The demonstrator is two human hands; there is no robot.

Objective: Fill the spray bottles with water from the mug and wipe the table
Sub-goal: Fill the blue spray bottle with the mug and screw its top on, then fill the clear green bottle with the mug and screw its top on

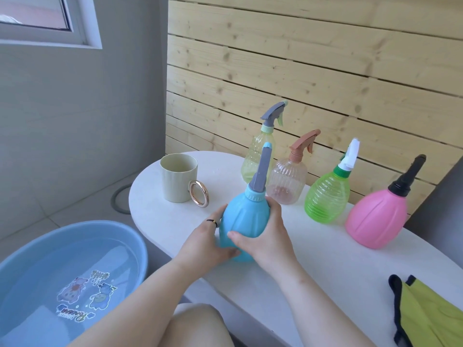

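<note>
A white oval table (325, 266) stands against a slatted wooden wall (300, 58), with a grey wall (87, 108) and window (37, 13) to the left. Off its left end sits a blue basin (144, 256) of water. The lettering on its cartoon print looks mirrored and is unreadable. The left hand (208, 239) and right hand (263, 236) both clasp the blue spray bottle (244, 216), upright near the table's front edge, with the mug (175, 181) behind.

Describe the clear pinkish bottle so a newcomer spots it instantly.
On the white table by the slat wall, the clear pinkish bottle stands between the yellow bottle and the green bottle. Only it has a salmon trigger.
</note>
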